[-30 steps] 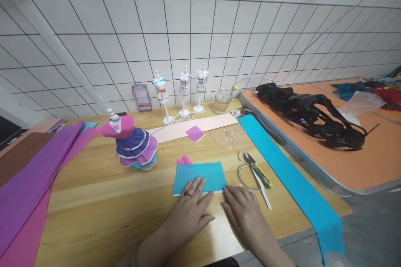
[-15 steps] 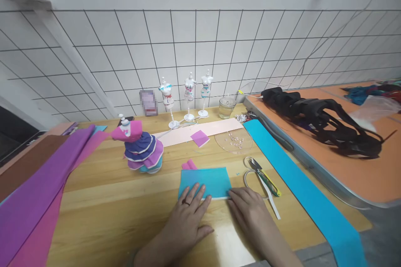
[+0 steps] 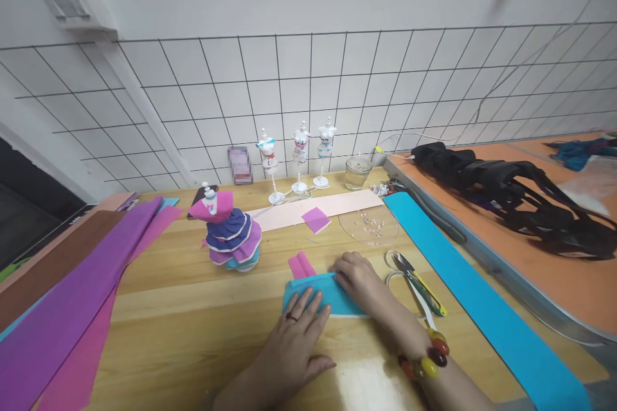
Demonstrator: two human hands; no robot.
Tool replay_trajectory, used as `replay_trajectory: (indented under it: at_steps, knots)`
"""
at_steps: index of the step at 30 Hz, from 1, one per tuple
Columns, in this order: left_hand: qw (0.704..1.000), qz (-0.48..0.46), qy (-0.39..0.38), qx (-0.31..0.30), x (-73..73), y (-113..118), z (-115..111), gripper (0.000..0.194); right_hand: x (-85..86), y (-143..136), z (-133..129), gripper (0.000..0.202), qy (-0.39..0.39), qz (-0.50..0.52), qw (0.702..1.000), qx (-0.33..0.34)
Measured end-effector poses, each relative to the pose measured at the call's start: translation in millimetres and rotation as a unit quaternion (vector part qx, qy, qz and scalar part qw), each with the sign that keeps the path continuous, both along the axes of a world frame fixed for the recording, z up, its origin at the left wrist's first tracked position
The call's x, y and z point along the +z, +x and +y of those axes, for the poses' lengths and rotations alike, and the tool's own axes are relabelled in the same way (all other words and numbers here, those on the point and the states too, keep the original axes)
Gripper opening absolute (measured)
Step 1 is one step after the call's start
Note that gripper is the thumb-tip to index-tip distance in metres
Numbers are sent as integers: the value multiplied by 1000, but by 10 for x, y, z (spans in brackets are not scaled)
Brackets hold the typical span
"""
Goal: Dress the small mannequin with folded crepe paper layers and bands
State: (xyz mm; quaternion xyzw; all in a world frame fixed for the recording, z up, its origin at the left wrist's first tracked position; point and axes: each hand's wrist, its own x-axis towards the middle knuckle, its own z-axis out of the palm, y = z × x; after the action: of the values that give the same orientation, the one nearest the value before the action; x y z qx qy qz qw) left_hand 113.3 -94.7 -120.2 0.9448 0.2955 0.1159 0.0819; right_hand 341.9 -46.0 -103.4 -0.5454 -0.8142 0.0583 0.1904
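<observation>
A folded piece of blue crepe paper (image 3: 348,303) with a white lower edge lies on the wooden table in front of me. My left hand (image 3: 296,334), a dark ring on one finger, rests flat on its left part with the fingers spread. At the upper right edge of the paper, the bent fingers of my right hand (image 3: 359,276) are closed over it; the fingertips are partly hidden. A beaded bracelet (image 3: 430,366) circles my right wrist. Just behind the paper lies a small pink rolled piece (image 3: 302,264). Scissors (image 3: 409,276) with a yellow-edged tool lie to the right.
A doll-sized form in a tiered dress (image 3: 229,231) stands at left, near long purple paper strips (image 3: 96,289). Behind are three white mini dress forms (image 3: 299,148), a glass cup (image 3: 357,173) and a clear disc with gems (image 3: 369,226). A long blue strip (image 3: 482,295) runs down the right.
My right hand has moved from the paper's lower right corner up to its upper right edge, and its fingers have curled. My left hand stays on the paper. The view has shifted slightly.
</observation>
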Motion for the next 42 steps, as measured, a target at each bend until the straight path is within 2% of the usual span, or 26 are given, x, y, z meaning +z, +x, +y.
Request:
replay_trajectory:
  at_steps: [2, 4, 6, 8, 10, 12, 14, 16, 19, 21, 24, 28, 30, 32, 35, 38, 42]
  knots:
    - [996, -69, 30, 42, 25, -40, 44, 69, 88, 49, -69, 13, -9, 18, 1000, -3]
    - [977, -158, 65, 131, 75, -82, 120, 64, 216, 89, -140, 14, -33, 49, 998, 4]
    - [948, -224, 62, 217, 158, -102, 222, 60, 358, 106, -204, 15, -63, 80, 995, 18]
    - [933, -254, -9, 255, 267, -86, 326, 59, 485, 99, -259, 17, -85, 101, 991, 30]
    - [921, -270, -131, 247, 378, -34, 408, 54, 575, 83, -301, 19, -100, 118, 987, 39]
    - [895, -281, -264, 225, 467, 37, 458, 35, 607, 86, -325, 23, -127, 154, 979, 41]
    - [855, -304, -362, 215, 515, 104, 482, 24, 577, 126, -333, 24, -159, 220, 962, 26]
    - [811, -345, -413, 229, 523, 147, 498, 27, 498, 195, -333, 26, -177, 297, 938, -11]
    - [736, -402, -485, 249, 496, 160, 524, 32, 346, 299, -347, 46, -193, 392, 896, -75]
    - [689, -420, -535, 251, 474, 151, 542, 35, 260, 334, -365, 59, -224, 453, 858, -91]
    - [642, -435, -581, 248, 456, 148, 553, 37, 179, 333, -385, 72, -250, 531, 804, -97]
    - [591, -442, -631, 239, 456, 157, 540, 39, 170, 300, -389, 79, -254, 569, 770, -137]
    - [575, -445, -644, 241, 463, 151, 530, 37, 192, 280, -396, 74, -293, 578, 749, -137]
    - [563, -449, -651, 241, 471, 131, 520, 35, 207, 257, -409, 61, -344, 593, 721, -101]
    - [560, -452, -654, 235, 481, 73, 503, 35, 187, 232, -420, 41, -382, 615, 687, -60]
    - [568, -438, -670, 192, 474, -1, 484, 39, 137, 234, -407, 32, -369, 619, 689, -79]
    - [596, -400, -681, 144, 424, -74, 478, 45, 102, 249, -385, 30, -355, 617, 697, -83]
